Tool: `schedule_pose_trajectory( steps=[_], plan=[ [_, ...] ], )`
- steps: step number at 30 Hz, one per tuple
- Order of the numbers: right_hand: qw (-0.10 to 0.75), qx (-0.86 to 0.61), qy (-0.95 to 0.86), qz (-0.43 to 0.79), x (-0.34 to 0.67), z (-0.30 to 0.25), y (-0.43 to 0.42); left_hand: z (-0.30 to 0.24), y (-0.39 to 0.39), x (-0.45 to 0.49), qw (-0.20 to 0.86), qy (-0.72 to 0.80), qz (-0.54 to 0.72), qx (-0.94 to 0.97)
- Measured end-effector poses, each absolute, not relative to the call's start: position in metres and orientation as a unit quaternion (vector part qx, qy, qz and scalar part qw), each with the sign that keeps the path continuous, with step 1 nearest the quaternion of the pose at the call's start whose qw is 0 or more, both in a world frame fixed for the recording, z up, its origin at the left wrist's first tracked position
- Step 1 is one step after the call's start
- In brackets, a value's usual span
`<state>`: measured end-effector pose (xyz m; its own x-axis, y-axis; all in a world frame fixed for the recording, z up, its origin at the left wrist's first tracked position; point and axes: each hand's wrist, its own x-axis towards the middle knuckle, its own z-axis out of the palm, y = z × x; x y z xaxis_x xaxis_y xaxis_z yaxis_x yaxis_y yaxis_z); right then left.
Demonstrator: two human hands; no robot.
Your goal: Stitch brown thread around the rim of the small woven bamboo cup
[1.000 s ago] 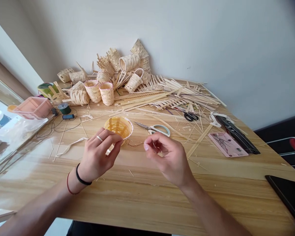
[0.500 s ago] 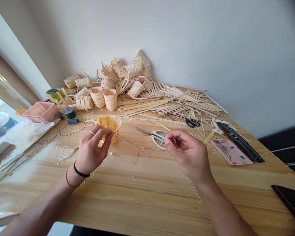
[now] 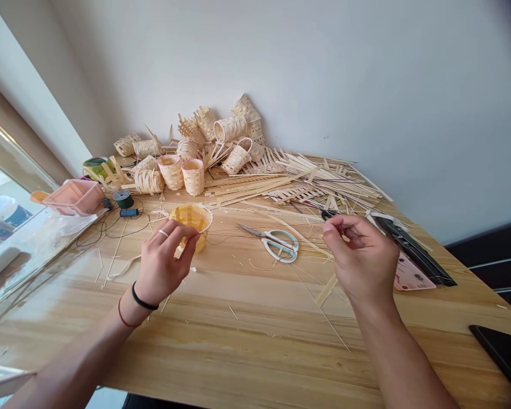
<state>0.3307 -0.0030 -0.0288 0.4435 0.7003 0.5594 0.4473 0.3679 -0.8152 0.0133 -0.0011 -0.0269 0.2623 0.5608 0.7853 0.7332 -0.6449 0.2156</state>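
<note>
Our left hand [image 3: 164, 264] pinches the near rim of the small yellow basket [image 3: 191, 217], which stands just beyond its fingertips. Our right hand [image 3: 364, 258] has thumb and fingers nipped together; what they grip is too fine to tell. Between the hands lie white-handled scissors [image 3: 279, 245]; beyond them, woven baskets [image 3: 183, 173] and bamboo strips [image 3: 306, 173].

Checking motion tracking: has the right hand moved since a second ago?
Yes. The right hand went rightward: it was just in front of the scissors handles, and now it is well right of them, partly over the pink card.
</note>
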Motion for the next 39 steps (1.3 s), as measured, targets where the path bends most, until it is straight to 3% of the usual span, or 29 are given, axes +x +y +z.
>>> schedule_pose_trajectory(
  steps=[15,30,39],
  plan=[
    [0.621,-0.601,-0.495,0.087,0.350,-0.034,0.000,-0.026,0.000,0.009,0.103,-0.431,-0.445,-0.778],
    [0.784,-0.581,-0.216,0.023,0.416,-0.014,0.004,-0.024,0.005,0.001,0.110,-0.470,-0.446,-0.754],
    [0.780,-0.550,-0.288,0.074,0.386,-0.017,0.006,-0.024,-0.005,0.014,0.101,-0.403,-0.443,-0.795]
  ],
)
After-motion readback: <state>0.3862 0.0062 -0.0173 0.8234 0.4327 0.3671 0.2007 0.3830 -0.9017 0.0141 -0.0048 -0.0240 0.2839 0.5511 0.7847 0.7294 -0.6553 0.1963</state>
